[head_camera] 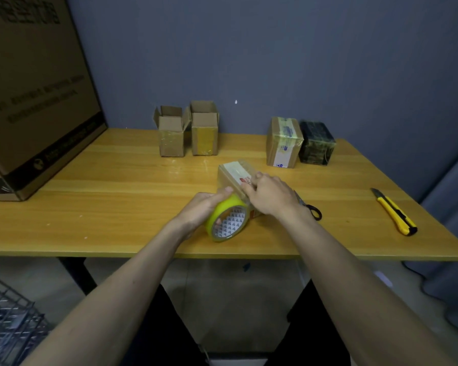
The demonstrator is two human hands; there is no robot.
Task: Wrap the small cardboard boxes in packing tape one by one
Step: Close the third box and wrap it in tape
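Head view: tape being laid on a box at mid-bench.

The left hand (204, 207) grips the tape roll (226, 220), fingers curled round its rim and one through the core, just near of the box (234, 175). The right hand (269, 194) rests on the box's near end, fingers bent down over it, seemingly pressing the tape. Likely risks: if the press slackens while the roll pulls, the strip could lift or wrinkle, or the light box could skid along the bench (117, 186). The scissors (311, 208), partly hidden under the right wrist, could snag the tape. Two open boxes (187, 134) stand far left, two wrapped boxes (299, 142) far right, and a knife (394, 211) lies at right.
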